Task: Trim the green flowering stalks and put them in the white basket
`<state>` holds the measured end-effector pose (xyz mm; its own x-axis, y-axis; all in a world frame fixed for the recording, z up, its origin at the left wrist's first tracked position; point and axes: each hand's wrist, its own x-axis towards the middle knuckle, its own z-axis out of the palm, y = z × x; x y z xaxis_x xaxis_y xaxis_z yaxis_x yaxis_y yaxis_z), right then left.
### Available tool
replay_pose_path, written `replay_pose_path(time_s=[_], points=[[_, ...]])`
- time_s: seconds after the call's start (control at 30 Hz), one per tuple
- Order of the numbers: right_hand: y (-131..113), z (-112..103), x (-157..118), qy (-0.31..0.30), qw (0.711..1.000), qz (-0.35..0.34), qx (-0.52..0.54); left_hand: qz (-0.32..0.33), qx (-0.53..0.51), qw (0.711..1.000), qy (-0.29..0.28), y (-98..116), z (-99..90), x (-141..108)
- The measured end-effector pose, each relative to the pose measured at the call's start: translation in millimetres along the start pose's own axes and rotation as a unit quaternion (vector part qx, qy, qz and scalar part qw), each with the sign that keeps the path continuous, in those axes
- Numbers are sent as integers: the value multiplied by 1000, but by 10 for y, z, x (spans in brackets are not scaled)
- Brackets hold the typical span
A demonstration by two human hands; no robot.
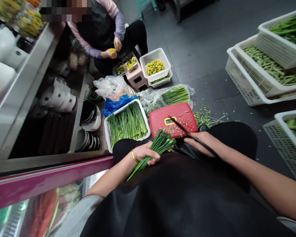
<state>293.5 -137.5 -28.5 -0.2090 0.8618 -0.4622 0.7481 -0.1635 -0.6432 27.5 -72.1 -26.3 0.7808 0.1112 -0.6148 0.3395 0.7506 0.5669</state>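
My left hand (147, 154) is wrapped round a bunch of green stems (160, 144) with small buds at the upper right end. My right hand (201, 143) holds dark scissors (185, 129), their blades pointing up and left above a red quilted stool top (158, 119). The blades are apart from the bunch. Cut bits lie scattered on the red top. Just beyond my left hand, a white basket (148, 133) holds many long green stems laid side by side.
Across from me a seated person's hands (113, 49) hold a yellow flower near a pink stool (135, 78). White baskets of vegetables (251, 93) stand at the right. A metal shelf (37, 56) runs along the left. Trimmings (206, 118) litter the floor.
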Motion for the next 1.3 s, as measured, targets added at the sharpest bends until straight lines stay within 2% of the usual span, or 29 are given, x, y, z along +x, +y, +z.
replay_pose_path(time_s=[0.1,0.17,0.23,0.3,0.37,0.47,0.57,0.67,0.73,0.83,0.9,1.0,1.1,1.17,1.23,1.3], points=[[210,19,102,-18,993,84,80,58,2,996,69,108,-57,-125],[302,60,317,-44,995,86,25,126,8,983,135,275,-89,-263],[306,117,633,-40,993,82,-76,204,21,960,193,502,-76,-444],[239,179,961,-8,985,96,-146,268,41,933,238,732,3,-637],[162,236,1214,23,980,98,-171,303,56,911,276,901,131,-791],[103,287,1372,59,982,62,-170,316,64,890,323,982,301,-888],[25,217,1299,101,982,28,-155,315,75,878,352,930,350,-866],[-247,-25,1100,150,982,-27,-115,303,96,882,348,881,328,-796],[-542,-235,938,197,975,-100,-28,295,118,889,330,881,332,-735],[-980,-490,713,245,925,-234,171,278,154,896,310,903,392,-633],[-1137,-577,614,236,906,-269,225,265,168,900,302,914,439,-578],[-1104,-591,540,174,913,-266,255,263,162,906,288,916,464,-544],[-935,-530,478,130,925,-282,218,266,143,910,284,917,442,-545],[-876,-482,423,160,930,-313,110,259,144,910,291,923,431,-541],[-885,-445,378,212,920,-329,7,249,157,908,299,928,437,-524],[-921,-432,373,253,909,-332,13,246,168,905,303,924,452,-498]])
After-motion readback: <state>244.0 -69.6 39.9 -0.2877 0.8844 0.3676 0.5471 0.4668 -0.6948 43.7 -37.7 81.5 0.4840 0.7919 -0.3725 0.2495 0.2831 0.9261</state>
